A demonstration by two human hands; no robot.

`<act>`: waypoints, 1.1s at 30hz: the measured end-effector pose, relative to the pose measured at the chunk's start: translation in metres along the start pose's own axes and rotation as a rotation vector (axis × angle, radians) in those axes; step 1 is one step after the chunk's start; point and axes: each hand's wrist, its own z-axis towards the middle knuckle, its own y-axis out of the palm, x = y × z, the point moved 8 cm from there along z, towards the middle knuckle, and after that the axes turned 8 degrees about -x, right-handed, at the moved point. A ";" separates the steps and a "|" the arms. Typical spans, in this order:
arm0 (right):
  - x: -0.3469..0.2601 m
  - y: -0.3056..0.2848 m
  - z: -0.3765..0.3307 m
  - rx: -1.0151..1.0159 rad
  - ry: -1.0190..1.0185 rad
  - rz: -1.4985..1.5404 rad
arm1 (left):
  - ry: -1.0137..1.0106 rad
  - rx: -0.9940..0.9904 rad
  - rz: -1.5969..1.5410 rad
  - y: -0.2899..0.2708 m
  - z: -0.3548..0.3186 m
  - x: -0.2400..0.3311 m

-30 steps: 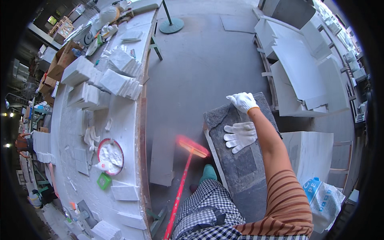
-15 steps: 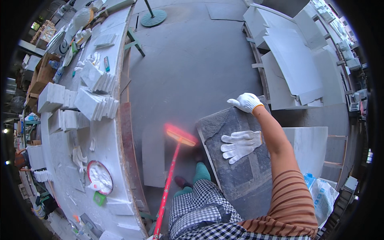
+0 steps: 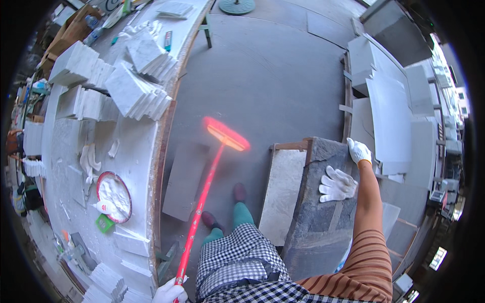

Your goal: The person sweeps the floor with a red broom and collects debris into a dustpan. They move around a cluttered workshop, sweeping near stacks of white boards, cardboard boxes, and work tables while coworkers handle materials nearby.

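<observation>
My right hand (image 3: 359, 151), in a white glove, grips the far top corner of a dark grey stone slab (image 3: 323, 227) that leans at my right side. A loose white glove (image 3: 337, 184) lies flat on the slab just beside my forearm. A pale marble slab (image 3: 283, 192) rests against the dark one on its left. My left hand (image 3: 169, 292), also gloved, is closed around the handle of a red broom (image 3: 204, 192) at the lower edge of the view. The broom's head (image 3: 226, 134) rests on the grey floor ahead of my feet.
A long curved white worktable (image 3: 146, 151) runs along my left with stacks of marble tiles (image 3: 136, 86), a round red-rimmed dish (image 3: 115, 196) and small tools. A flat grey slab (image 3: 184, 179) lies on the floor. White slabs (image 3: 391, 116) lean at the right.
The broom head has shifted right, closer to the slabs. My right hand keeps its grip on the dark slab's corner, and the loose glove has stayed put.
</observation>
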 end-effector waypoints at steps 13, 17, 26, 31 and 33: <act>-0.395 0.057 -0.154 -0.540 -0.594 0.813 | 0.270 -0.210 -0.387 0.100 0.203 0.087; -0.502 0.117 -0.163 -0.854 -0.528 1.050 | 0.152 -0.324 -0.640 0.125 0.271 0.111; -0.315 0.227 -0.232 -0.762 -0.251 0.758 | -0.069 -0.274 -0.166 0.044 0.227 0.006; -0.202 0.187 -0.346 -0.969 0.030 0.659 | -0.111 -0.092 -0.287 -0.053 0.189 -0.074; -0.199 0.168 -0.357 -0.918 -0.011 0.600 | -0.086 -0.043 -0.326 -0.077 0.175 -0.102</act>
